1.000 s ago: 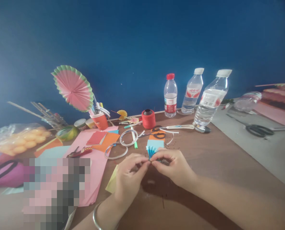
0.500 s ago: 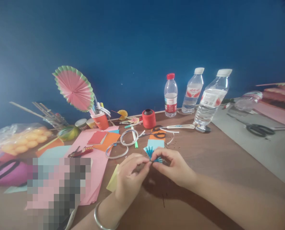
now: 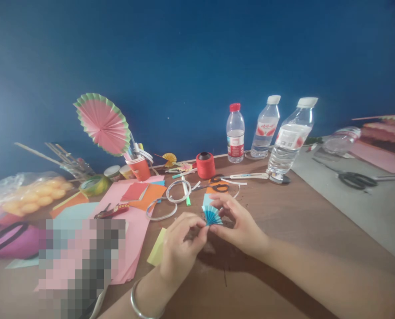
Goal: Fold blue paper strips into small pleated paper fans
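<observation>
A small pleated blue paper fan (image 3: 212, 215) is held just above the brown table (image 3: 283, 221), between both of my hands. My left hand (image 3: 180, 246), with a silver bangle on its wrist, pinches the fan's lower left corner with thumb and forefinger. My right hand (image 3: 239, 223) pinches the fan's base from the right, while its forefinger arches over the fan's top edge. The pleats are spread into a half circle.
Behind the hands lie black-handled scissors (image 3: 220, 187), white paper rings (image 3: 177, 191), a green marker (image 3: 185, 191), a red thread spool (image 3: 205, 165) and sheets of pink paper (image 3: 135, 228). Three water bottles (image 3: 235, 133) stand at the back. A large pink pleated fan (image 3: 102, 123) rises from a red cup (image 3: 140, 168). More scissors (image 3: 355, 179) lie at right.
The fan's two halves have been spread from a narrow wedge into a fuller half circle. My right forefinger has lifted over the fan's top edge.
</observation>
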The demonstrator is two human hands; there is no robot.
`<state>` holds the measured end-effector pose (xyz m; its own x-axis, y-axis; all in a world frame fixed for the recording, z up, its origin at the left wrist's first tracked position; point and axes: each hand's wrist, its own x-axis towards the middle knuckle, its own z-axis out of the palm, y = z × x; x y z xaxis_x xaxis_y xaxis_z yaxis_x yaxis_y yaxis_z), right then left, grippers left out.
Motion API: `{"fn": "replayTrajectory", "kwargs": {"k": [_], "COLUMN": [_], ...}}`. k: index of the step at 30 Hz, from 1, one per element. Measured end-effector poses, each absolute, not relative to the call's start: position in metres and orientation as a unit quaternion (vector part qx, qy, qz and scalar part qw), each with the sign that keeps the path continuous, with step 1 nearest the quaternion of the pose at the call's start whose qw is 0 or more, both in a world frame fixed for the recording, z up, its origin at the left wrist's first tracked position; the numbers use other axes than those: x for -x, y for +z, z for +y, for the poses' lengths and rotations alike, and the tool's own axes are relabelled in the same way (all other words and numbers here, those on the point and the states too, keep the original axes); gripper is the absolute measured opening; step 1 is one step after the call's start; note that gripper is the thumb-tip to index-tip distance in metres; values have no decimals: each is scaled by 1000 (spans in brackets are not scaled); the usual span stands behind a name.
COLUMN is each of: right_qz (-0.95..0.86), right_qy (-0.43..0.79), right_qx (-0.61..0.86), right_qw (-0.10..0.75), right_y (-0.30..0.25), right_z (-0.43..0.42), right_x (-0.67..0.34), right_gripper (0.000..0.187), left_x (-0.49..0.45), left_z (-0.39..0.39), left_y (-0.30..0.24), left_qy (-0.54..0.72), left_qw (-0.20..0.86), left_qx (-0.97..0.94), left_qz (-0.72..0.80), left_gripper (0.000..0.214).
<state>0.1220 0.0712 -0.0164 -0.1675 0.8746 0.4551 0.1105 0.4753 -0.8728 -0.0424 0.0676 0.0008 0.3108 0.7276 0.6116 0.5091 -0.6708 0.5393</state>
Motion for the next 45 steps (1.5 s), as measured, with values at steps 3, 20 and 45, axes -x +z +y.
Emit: {"fn": "replayTrajectory", "kwargs": {"k": [3,20,45], "right_qz": [-707,-683,-652], "right_qy": [333,341,266], "right_qx": [357,356,399], "right_qw": [513,539,588], "right_y": [-14,-12,-19], "right_z": [73,72,72], "right_x": [-125,-126,-122], "right_gripper": [48,33,15], "left_x": [42,43,45], "left_z": [68,68,73], "left_y": [1,0,-13], "left_qy": [432,420,481], "left_qw": [128,141,172], "left_qx": [-803,-812,-757], "left_qz": [390,379,408], "left_gripper": [7,11,22]}}
